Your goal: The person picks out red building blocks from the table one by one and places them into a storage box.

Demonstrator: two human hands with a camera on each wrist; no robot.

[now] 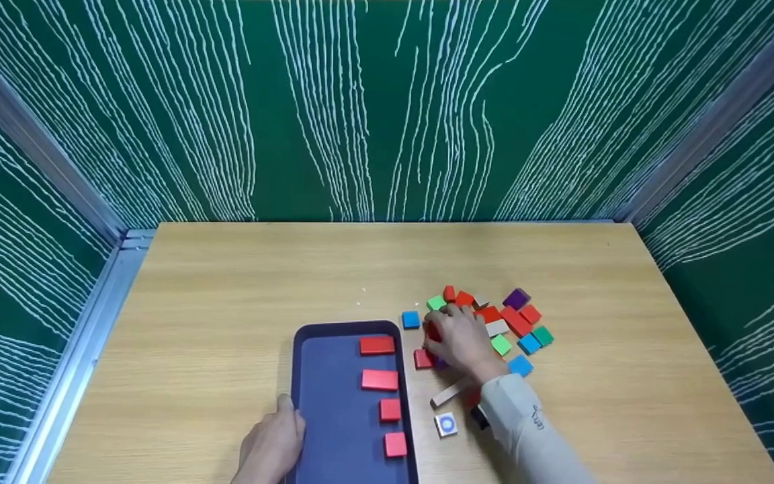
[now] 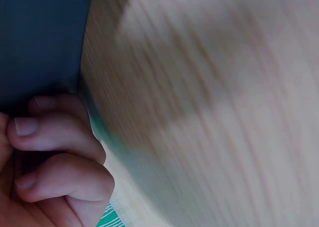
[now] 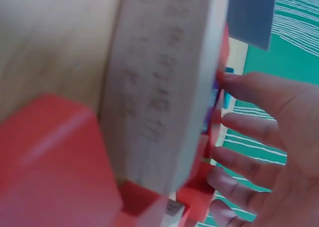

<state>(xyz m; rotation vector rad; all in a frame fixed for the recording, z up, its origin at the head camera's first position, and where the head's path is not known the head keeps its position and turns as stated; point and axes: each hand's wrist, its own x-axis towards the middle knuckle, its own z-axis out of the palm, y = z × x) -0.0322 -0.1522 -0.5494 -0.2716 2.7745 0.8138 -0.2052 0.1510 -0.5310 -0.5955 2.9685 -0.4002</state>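
Observation:
My left hand [image 1: 271, 440] grips the left rim of a dark blue tray [image 1: 333, 329], thumb on top; in the left wrist view its fingers [image 2: 60, 132] curl beside the tray's wall. Inside the tray, along its right side, several red blocks lie in a column, among them a red block [image 1: 377, 346] at the far end. My right hand [image 1: 462, 339] reaches into a loose pile right of the tray and pinches a red block [image 1: 433, 331] between thumb and fingers. The right wrist view shows its fingertips at red blocks, partly hidden behind a pale wooden block [image 3: 149, 87] with writing.
Around the right hand lie a blue block [image 1: 410, 320], a purple block [image 1: 516, 298], a green block [image 1: 543, 335] and several others. Nearer me are a wooden strip [image 1: 449, 393] and a white block with a blue ring [image 1: 446, 425]. Green walls [image 1: 387, 107] enclose the wooden table [image 1: 226, 282].

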